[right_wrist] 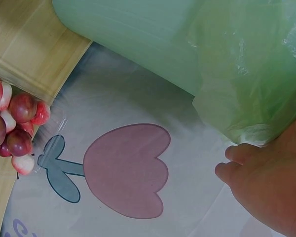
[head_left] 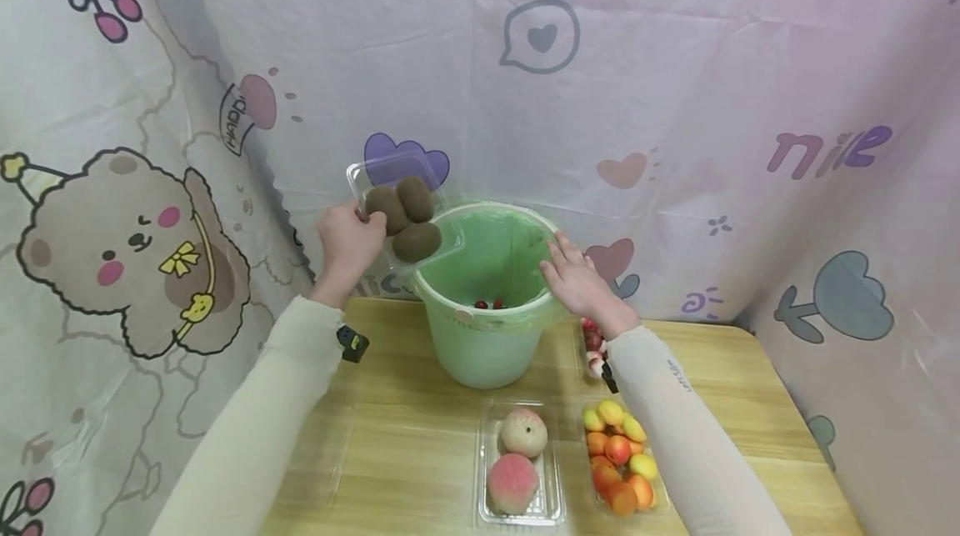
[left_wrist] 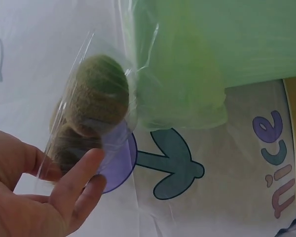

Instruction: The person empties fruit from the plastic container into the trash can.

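My left hand (head_left: 351, 246) grips the edge of a clear plastic container (head_left: 372, 172) with brown kiwis (head_left: 417, 242) in it. The container is tilted, at the left rim of a pale green bucket (head_left: 483, 353). In the left wrist view, thumb and fingers pinch the container's side, and the kiwis (left_wrist: 98, 94) show through the plastic. My right hand (head_left: 581, 278) rests at the bucket's right rim with fingers mostly straight, touching the green bag liner (right_wrist: 251, 74). Small red fruits (head_left: 482, 304) lie inside the bucket; the rest of its bottom is hidden.
In front of the bucket stands a clear tray (head_left: 557, 511) with two peaches (head_left: 513, 482). To its right are yellow and orange fruits (head_left: 618, 453) in another container. Grapes and red-white fruits (right_wrist: 20, 118) sit behind my right forearm. A patterned cloth (head_left: 675, 61) hangs behind the wooden table (head_left: 397, 436).
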Action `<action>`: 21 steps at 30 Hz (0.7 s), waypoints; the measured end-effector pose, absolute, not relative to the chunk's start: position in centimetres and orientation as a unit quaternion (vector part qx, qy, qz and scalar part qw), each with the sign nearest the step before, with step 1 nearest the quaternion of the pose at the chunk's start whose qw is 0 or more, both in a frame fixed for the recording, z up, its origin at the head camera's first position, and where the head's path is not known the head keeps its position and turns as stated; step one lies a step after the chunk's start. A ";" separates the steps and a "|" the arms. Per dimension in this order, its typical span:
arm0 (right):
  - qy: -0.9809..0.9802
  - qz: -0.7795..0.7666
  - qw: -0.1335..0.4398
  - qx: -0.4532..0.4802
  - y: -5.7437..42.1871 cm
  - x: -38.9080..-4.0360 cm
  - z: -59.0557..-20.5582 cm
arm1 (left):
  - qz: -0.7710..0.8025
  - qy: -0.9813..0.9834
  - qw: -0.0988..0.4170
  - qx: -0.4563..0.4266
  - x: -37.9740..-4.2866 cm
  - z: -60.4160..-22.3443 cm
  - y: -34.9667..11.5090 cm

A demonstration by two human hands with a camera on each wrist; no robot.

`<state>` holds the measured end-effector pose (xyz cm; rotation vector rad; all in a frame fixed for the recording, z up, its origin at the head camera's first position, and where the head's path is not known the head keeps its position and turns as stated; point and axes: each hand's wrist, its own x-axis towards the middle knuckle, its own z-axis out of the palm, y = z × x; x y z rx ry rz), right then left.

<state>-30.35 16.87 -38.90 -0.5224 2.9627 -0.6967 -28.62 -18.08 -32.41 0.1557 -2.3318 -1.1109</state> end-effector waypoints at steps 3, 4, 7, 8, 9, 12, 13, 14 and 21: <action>0.960 -0.224 0.024 -0.168 16.9 -30.4 -39.0 | -0.398 -0.867 0.297 0.039 -28.9 -32.5 -17.5; 0.960 -0.224 0.023 -0.168 16.8 -30.4 -38.9 | -0.394 -0.867 0.302 0.034 -29.0 -32.5 -17.3; 0.960 -0.222 0.022 -0.169 16.8 -30.5 -39.0 | -0.380 -0.871 0.312 0.016 -29.3 -32.7 -16.7; 0.961 -0.220 0.022 -0.168 16.8 -30.5 -39.0 | -0.381 -0.870 0.314 0.010 -29.4 -32.7 -16.5; 0.960 -0.221 0.022 -0.169 16.8 -30.5 -39.0 | -0.381 -0.869 0.315 0.007 -29.5 -32.8 -16.3; 0.960 -0.221 0.023 -0.167 16.9 -30.5 -39.1 | -0.382 -0.868 0.316 -0.002 -29.7 -32.8 -15.7; 0.961 -0.221 0.024 -0.167 16.9 -30.5 -39.1 | -0.383 -0.867 0.318 -0.004 -29.7 -32.8 -15.5; 0.961 -0.221 0.024 -0.166 16.9 -30.5 -39.1 | -0.385 -0.866 0.319 -0.006 -29.8 -32.7 -15.3; 0.959 -0.228 0.022 -0.165 16.7 -30.3 -38.8 | -0.379 -0.865 0.329 -0.015 -30.1 -32.9 -14.1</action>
